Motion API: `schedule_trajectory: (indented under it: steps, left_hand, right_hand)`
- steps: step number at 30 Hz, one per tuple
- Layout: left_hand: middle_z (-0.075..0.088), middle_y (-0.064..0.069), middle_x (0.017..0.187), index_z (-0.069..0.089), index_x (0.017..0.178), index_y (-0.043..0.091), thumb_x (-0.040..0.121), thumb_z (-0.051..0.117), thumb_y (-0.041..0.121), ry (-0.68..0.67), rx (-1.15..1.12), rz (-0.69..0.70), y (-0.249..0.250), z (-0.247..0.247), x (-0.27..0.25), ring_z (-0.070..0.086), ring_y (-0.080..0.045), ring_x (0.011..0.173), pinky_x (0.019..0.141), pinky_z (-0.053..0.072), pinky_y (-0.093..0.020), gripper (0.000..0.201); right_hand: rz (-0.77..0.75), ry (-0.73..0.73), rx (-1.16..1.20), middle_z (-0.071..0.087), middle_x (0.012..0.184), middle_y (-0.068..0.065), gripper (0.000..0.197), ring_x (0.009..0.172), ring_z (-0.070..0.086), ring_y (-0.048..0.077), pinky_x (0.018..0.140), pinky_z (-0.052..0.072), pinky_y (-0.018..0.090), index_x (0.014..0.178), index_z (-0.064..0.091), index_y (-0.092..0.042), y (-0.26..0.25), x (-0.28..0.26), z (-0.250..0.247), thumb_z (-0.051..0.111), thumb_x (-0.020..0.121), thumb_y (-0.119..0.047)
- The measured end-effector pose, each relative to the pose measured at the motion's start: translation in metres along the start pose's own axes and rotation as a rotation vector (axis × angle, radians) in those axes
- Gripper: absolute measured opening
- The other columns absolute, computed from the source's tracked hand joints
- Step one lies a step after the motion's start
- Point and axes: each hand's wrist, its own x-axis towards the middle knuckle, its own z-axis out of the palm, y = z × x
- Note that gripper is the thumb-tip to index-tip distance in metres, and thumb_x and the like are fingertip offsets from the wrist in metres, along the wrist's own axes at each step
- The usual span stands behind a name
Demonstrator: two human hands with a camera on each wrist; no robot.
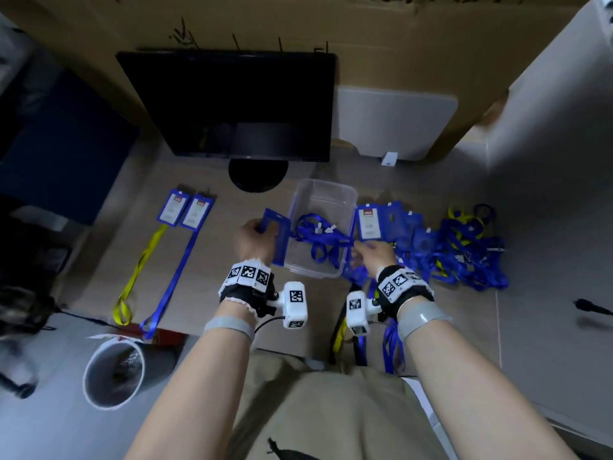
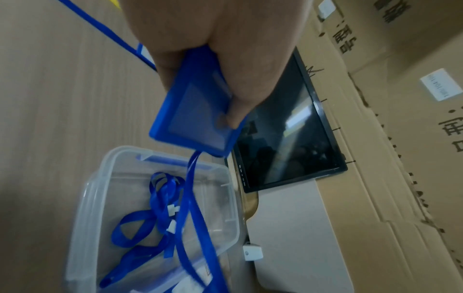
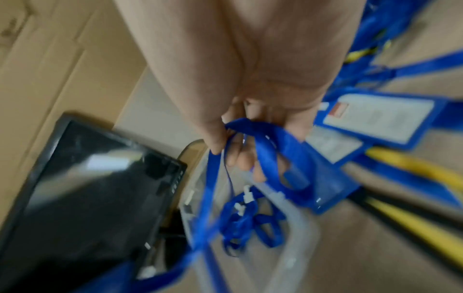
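Note:
My left hand (image 1: 255, 237) grips an empty blue badge holder (image 1: 277, 235) by its edge, just left of a clear plastic box (image 1: 351, 195). In the left wrist view the thumb and fingers (image 2: 235, 111) clamp the holder (image 2: 192, 113) above the box (image 2: 100, 178). A blue strap (image 2: 188, 208) runs from the holder across the box to my right hand (image 1: 368, 252), which pinches it at the box's right rim. The right wrist view shows the fingers (image 3: 240, 158) curled round that strap (image 3: 253, 126). More blue lanyards (image 1: 318, 235) lie coiled inside the box.
Two carded badges with a yellow and a blue lanyard (image 1: 185, 210) lie at the left. A pile of blue holders and tangled lanyards (image 1: 457, 247) sits at the right. A black monitor (image 1: 232, 104) stands behind, before cardboard boxes (image 1: 365, 28). A white bin (image 1: 112, 373) stands below left.

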Motion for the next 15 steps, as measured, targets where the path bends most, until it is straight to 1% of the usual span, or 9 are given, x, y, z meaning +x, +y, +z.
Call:
schedule_trajectory:
  steps: [2,4,6,8,9,11,12,13,15]
  left_hand:
    - [0.069,-0.004,0.085,0.068,0.090,0.017,0.084,0.066,0.026,-0.179,0.000,0.021,-0.002,0.011,0.008,0.066,-0.027,0.082,0.071,0.049,-0.033,0.011]
    - [0.066,-0.005,0.085,0.066,0.093,0.015,0.087,0.064,0.021,-0.320,-0.008,0.077,0.000,0.020,0.013,0.062,-0.024,0.079,0.070,0.048,-0.034,0.009]
    - [0.064,-0.004,0.088,0.066,0.101,0.014,0.089,0.065,0.020,-0.410,0.005,0.137,0.006,0.024,0.018,0.059,-0.021,0.079,0.072,0.047,-0.034,0.013]
    - [0.064,-0.005,0.090,0.067,0.105,0.010,0.090,0.065,0.022,-0.506,0.043,0.168,0.007,0.029,0.027,0.060,-0.023,0.082,0.075,0.049,-0.038,0.019]
    - [0.064,-0.006,0.088,0.067,0.101,0.010,0.091,0.064,0.023,-0.554,0.052,0.168,0.007,0.033,0.031,0.060,-0.024,0.083,0.074,0.048,-0.039,0.017]
    - [0.061,-0.004,0.075,0.065,0.091,0.006,0.093,0.062,0.025,-0.623,0.057,0.145,0.007,0.043,0.032,0.057,-0.026,0.077,0.068,0.041,-0.037,0.019]
    - [0.058,-0.003,0.071,0.063,0.091,0.002,0.094,0.060,0.026,-0.646,0.061,0.127,0.006,0.050,0.031,0.056,-0.026,0.074,0.065,0.039,-0.036,0.024]
    - [0.059,-0.005,0.073,0.062,0.093,0.000,0.094,0.059,0.027,-0.667,0.072,0.114,0.005,0.058,0.027,0.056,-0.027,0.074,0.064,0.038,-0.036,0.028]
    - [0.064,-0.008,0.082,0.061,0.089,0.005,0.095,0.057,0.028,-0.711,0.109,0.108,0.006,0.073,0.018,0.060,-0.027,0.080,0.061,0.041,-0.034,0.023]
  right_hand:
    - [0.011,-0.037,0.318,0.066,0.071,0.011,0.018,0.050,0.063,0.016,0.054,0.056,0.029,0.095,0.065,-0.001,-0.023,-0.002,0.010,0.056,0.098,-0.016]
    - [-0.047,-0.115,0.412,0.070,0.087,0.014,0.015,0.070,0.068,0.021,0.069,0.055,0.032,0.094,0.069,-0.008,-0.049,-0.004,0.021,0.060,0.095,-0.020]
    - [-0.077,-0.137,0.309,0.071,0.094,0.009,0.015,0.081,0.066,0.019,0.078,0.051,0.031,0.092,0.070,-0.016,-0.067,-0.005,0.029,0.062,0.092,-0.029]
    - [-0.107,-0.058,0.029,0.065,0.078,-0.001,0.014,0.069,0.058,0.009,0.060,0.046,0.016,0.093,0.066,-0.019,-0.065,-0.002,0.029,0.057,0.095,-0.029]
    - [-0.098,-0.011,-0.063,0.062,0.074,-0.004,0.013,0.066,0.054,0.008,0.050,0.042,0.013,0.096,0.065,-0.018,-0.059,-0.001,0.027,0.056,0.096,-0.027]
    - [-0.014,0.032,-0.057,0.064,0.083,0.001,0.017,0.066,0.054,0.008,0.048,0.039,0.016,0.105,0.068,-0.012,-0.041,0.002,0.021,0.057,0.095,-0.022]
    - [0.055,0.038,0.012,0.063,0.087,0.006,0.017,0.063,0.054,0.010,0.048,0.038,0.019,0.103,0.069,-0.009,-0.028,0.003,0.017,0.057,0.094,-0.018]
    - [0.114,0.048,0.044,0.060,0.087,0.010,0.013,0.060,0.052,0.013,0.048,0.035,0.021,0.095,0.068,-0.008,-0.018,0.001,0.011,0.057,0.094,-0.015]
    - [0.179,0.095,0.021,0.053,0.084,0.013,0.013,0.063,0.048,0.020,0.054,0.037,0.025,0.079,0.061,-0.012,0.001,-0.001,-0.005,0.056,0.091,-0.012]
